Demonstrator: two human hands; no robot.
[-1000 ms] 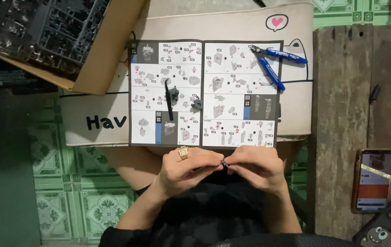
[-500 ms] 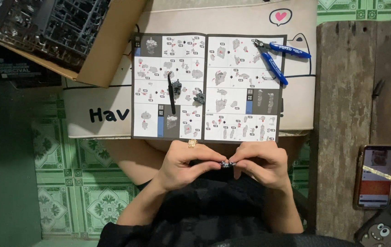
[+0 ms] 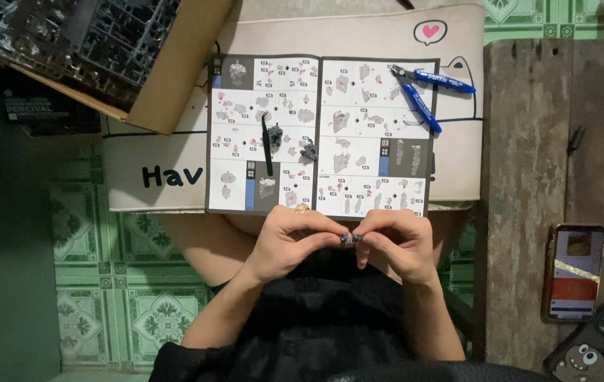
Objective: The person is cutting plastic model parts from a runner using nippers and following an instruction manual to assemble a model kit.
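Both hands lower than second ago, now clear of booklet (image 3: 320, 134) edge. Left hand (image 3: 295, 240) and right hand (image 3: 394, 240) fingertips pinched shut on small grey part (image 3: 348, 238) over lap. Fitting looks ongoing. Blue cutters (image 3: 426, 92) untouched.

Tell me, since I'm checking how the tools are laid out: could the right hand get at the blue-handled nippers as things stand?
Probably yes, once it lets go. The right hand and left hand both pinch a small grey part. The nippers lie in the open on the instruction booklet, on that hand's side, with nothing lying across them.
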